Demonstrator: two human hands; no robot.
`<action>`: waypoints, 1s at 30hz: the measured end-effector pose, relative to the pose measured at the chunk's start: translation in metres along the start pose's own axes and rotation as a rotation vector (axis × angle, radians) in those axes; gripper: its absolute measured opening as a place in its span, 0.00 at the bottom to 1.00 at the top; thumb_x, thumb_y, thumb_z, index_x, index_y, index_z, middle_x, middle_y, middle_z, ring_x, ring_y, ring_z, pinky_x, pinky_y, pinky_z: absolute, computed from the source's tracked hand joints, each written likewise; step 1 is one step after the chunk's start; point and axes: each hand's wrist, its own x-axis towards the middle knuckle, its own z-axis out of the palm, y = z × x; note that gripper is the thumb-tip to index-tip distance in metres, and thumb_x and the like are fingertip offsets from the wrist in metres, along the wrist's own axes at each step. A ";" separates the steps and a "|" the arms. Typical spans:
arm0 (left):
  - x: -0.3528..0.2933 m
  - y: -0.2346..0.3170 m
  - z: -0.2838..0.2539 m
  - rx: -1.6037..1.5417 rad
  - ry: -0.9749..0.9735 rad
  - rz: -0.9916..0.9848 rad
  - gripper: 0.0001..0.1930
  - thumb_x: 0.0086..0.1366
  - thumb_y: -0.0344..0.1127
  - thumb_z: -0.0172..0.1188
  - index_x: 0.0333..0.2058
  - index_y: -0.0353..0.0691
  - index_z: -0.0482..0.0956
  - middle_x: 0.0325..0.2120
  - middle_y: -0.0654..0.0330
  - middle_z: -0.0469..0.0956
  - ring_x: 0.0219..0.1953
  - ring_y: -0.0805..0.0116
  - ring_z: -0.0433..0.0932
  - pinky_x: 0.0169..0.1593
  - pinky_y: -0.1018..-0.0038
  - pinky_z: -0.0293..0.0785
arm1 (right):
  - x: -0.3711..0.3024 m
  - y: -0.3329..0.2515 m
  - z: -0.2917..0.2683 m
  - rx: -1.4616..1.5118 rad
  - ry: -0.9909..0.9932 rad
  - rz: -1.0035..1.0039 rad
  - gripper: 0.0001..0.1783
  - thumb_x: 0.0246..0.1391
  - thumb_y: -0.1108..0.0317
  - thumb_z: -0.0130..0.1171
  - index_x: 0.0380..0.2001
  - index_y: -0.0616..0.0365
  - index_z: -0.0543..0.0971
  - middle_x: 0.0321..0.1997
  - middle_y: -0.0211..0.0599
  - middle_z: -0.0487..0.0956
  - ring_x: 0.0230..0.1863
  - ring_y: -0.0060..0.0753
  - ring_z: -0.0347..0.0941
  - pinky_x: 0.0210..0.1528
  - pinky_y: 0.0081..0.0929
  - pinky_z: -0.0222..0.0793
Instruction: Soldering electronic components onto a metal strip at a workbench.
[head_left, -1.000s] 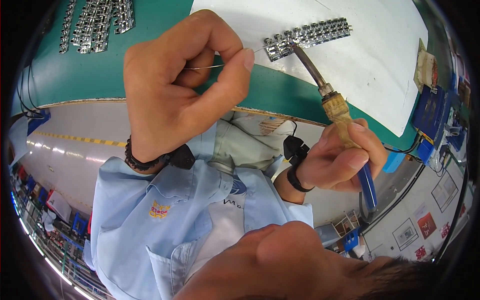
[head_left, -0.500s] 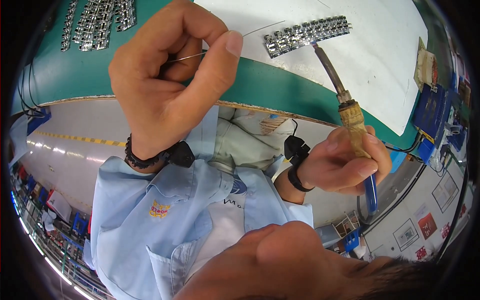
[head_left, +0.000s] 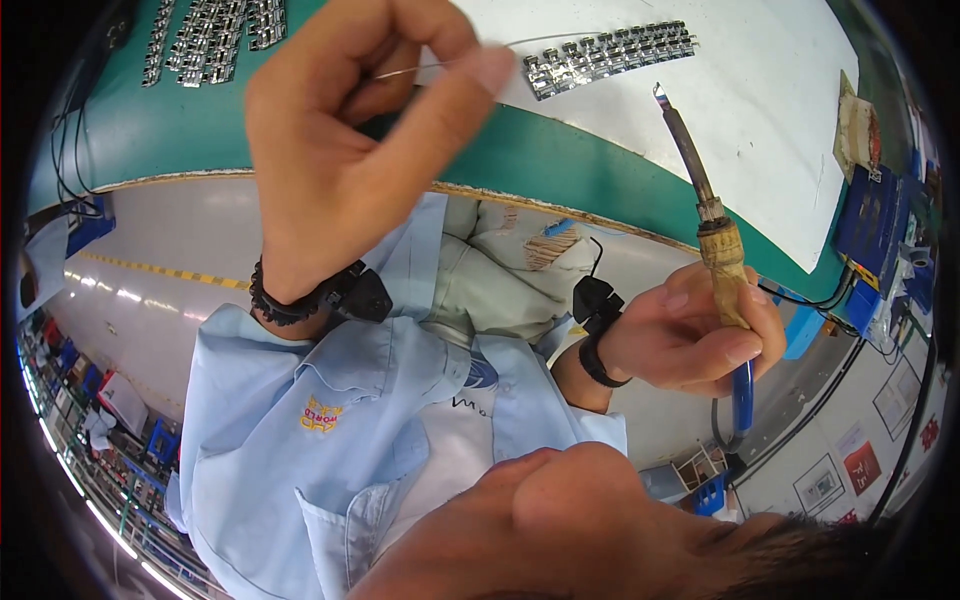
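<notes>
A strip of small shiny metal pieces point(head_left: 610, 58) lies on the white sheet point(head_left: 780, 140). My left hand point(head_left: 350, 160) is closed, pinching a thin solder wire point(head_left: 550, 38) between thumb and forefinger. The wire bows slightly and its end reaches the strip's far edge; I cannot tell whether it touches. My right hand point(head_left: 670, 335) grips a soldering iron point(head_left: 722, 245) by its yellowed sleeve and blue handle. The iron's bright tip stands near the strip's near side, apart from it.
More metal strips point(head_left: 210, 45) lie on the green table point(head_left: 140, 125) at the far left. A blue box-like unit point(head_left: 868, 222) with cables stands at the right edge. A stained pad point(head_left: 857, 125) sits beside the sheet. Black cables point(head_left: 75, 165) hang at the left.
The iron's tip has come off the strip and moved toward me and right. My left hand has shifted right with the wire, which now bends. The view has shifted slightly.
</notes>
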 end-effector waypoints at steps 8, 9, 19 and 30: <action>0.006 0.015 0.026 0.563 -0.151 0.106 0.11 0.59 0.33 0.73 0.38 0.40 0.81 0.16 0.70 0.59 0.18 0.81 0.55 0.23 0.76 0.49 | -0.002 0.001 -0.013 -0.063 0.046 -0.079 0.21 0.73 0.55 0.45 0.41 0.66 0.71 0.20 0.37 0.69 0.12 0.20 0.56 0.18 0.17 0.51; 0.006 0.014 0.027 0.588 -0.141 0.133 0.11 0.58 0.33 0.73 0.38 0.40 0.81 0.16 0.69 0.58 0.18 0.80 0.54 0.23 0.76 0.49 | -0.003 0.000 -0.014 -0.068 0.047 -0.071 0.20 0.73 0.55 0.45 0.41 0.65 0.71 0.19 0.37 0.69 0.12 0.20 0.55 0.19 0.18 0.51; -0.020 0.020 -0.009 0.630 -0.165 0.141 0.13 0.58 0.37 0.72 0.40 0.45 0.79 0.19 0.64 0.75 0.19 0.65 0.73 0.24 0.69 0.66 | -0.019 -0.014 -0.011 0.042 0.038 0.011 0.23 0.70 0.50 0.54 0.40 0.64 0.73 0.21 0.36 0.72 0.20 0.27 0.66 0.29 0.26 0.64; -0.013 -0.001 -0.033 0.123 -0.139 0.304 0.07 0.55 0.21 0.66 0.29 0.30 0.75 0.23 0.63 0.74 0.21 0.78 0.59 0.27 0.77 0.53 | -0.016 -0.021 0.006 0.096 -0.098 0.021 0.24 0.68 0.46 0.55 0.37 0.61 0.75 0.18 0.32 0.72 0.17 0.25 0.64 0.23 0.25 0.65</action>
